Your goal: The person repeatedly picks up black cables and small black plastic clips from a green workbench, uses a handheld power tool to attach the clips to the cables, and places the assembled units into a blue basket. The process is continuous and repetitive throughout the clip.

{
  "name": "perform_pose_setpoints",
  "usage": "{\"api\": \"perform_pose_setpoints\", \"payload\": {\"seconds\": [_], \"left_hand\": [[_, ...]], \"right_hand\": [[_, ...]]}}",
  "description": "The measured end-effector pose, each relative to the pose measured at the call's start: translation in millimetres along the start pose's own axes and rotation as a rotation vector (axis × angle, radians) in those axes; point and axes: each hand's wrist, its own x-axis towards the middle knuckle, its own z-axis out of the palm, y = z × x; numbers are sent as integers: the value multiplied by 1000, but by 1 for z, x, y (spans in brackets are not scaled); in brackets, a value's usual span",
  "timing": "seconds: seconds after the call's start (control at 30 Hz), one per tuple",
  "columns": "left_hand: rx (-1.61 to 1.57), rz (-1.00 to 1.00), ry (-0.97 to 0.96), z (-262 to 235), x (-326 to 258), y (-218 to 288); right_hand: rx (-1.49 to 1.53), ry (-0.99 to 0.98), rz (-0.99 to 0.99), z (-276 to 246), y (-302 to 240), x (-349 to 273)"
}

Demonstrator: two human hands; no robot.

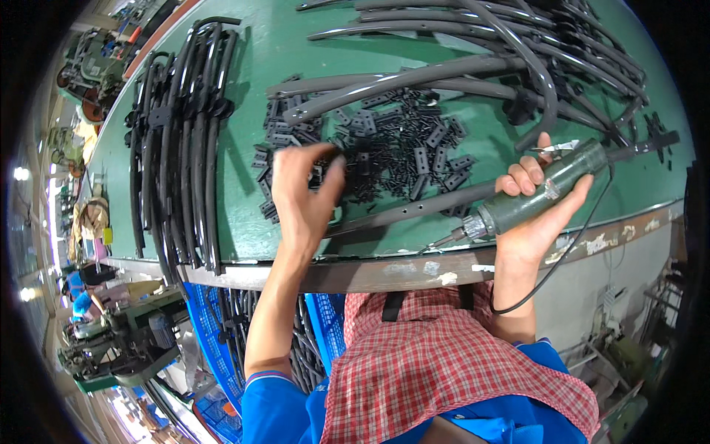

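My right hand is wrapped round a green electric screwdriver, whose bit points left and down near the table's front edge. A cord runs from its back end past my forearm. My left hand hovers over or touches the left side of a heap of small dark screws and black blocks with holes. Motion blurs its curled fingers, so whether they hold anything is unclear. Between my hands a grey metal tube with drilled holes lies slantwise along the near side of the heap.
Bundled dark bent tubes lie on the green table at left. More curved tubes pile up at the back and right. Below the table edge stands a blue crate beside more tubes. Machines and people are farther left.
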Motion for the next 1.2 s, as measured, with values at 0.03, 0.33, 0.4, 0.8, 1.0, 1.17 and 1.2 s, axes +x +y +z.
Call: {"api": "perform_pose_setpoints", "payload": {"seconds": [0.03, 0.33, 0.4, 0.8, 1.0, 1.17, 1.2], "left_hand": [[-75, 38, -67, -1, -5, 15], [-348, 149, -321, 28, -43, 37], [-348, 147, -319, 28, -43, 37], [-381, 111, -316, 28, -44, 34], [-452, 119, -275, 31, -47, 28], [-462, 113, -326, 29, -44, 28], [-465, 112, -327, 30, -46, 27]], "right_hand": [[-8, 0, -9, -1, 0, -1], [-64, -41, -86, 15, -5, -1], [-86, -257, -166, 26, -7, -2], [-580, -890, -251, 70, 23, -12], [-908, -1065, 3, 94, 20, -5], [-633, -998, 117, 90, 29, 11], [-528, -977, 124, 84, 32, 15]]}}
